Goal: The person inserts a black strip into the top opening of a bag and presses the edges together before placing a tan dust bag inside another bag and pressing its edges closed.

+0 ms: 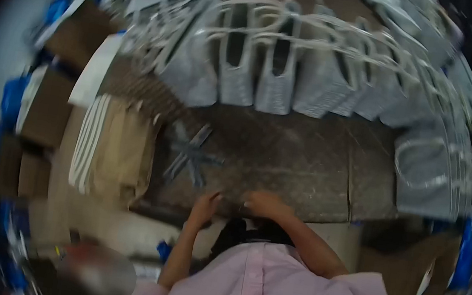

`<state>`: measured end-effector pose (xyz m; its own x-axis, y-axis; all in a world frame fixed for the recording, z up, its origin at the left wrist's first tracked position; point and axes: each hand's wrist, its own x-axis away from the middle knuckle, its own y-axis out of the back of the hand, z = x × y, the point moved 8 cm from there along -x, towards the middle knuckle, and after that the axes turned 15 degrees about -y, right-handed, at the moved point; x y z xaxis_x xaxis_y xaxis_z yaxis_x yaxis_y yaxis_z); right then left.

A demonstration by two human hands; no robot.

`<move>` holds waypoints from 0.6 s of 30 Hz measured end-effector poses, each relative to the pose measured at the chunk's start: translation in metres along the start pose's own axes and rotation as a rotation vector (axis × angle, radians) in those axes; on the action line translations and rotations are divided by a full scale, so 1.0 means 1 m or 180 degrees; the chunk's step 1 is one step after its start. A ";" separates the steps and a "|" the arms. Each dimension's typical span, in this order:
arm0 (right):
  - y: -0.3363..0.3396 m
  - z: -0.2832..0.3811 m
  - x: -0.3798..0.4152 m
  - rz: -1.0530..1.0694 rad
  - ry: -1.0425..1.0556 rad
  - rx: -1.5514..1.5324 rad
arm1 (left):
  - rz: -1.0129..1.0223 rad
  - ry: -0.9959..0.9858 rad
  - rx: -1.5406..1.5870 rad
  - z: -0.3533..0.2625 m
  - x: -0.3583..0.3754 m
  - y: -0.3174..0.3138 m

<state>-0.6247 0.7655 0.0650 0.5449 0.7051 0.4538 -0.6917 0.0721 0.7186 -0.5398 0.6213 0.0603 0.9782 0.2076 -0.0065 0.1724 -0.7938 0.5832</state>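
I see both hands resting on the table's near edge, left hand and right hand gripping nothing visible; crossed strips lie just beyond, toward the left edge, and gift bags line the far edge. Reaching for the strips looks next.

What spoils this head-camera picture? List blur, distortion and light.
Head view: heavy fisheye, so the row of grey bags with white handles bows into an arc and black vignette rings the frame; everything is soft with motion blur, worst at the edges; light is dim and flat, without glare; the left hand and right hand at the dark table edge lack finger detail.
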 end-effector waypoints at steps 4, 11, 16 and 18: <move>0.019 -0.011 0.020 0.0084 0.0139 -0.0179 | 0.0472 -0.0152 0.0226 -0.033 0.014 -0.079; 0.008 -0.055 0.023 0.0463 0.0274 -0.0906 | 0.0418 0.0281 0.0270 -0.050 0.043 -0.066; 0.010 0.010 -0.004 0.0691 0.0841 -0.0034 | -0.2201 0.0922 0.0171 -0.012 0.117 0.094; 0.007 0.033 -0.019 0.0848 0.0892 -0.0050 | -0.3569 0.1119 0.1020 0.040 0.169 0.138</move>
<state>-0.6247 0.7298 0.0790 0.1959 0.8659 0.4603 -0.8000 -0.1304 0.5857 -0.3457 0.5242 0.1077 0.1922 0.9729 -0.1286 0.9711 -0.1697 0.1681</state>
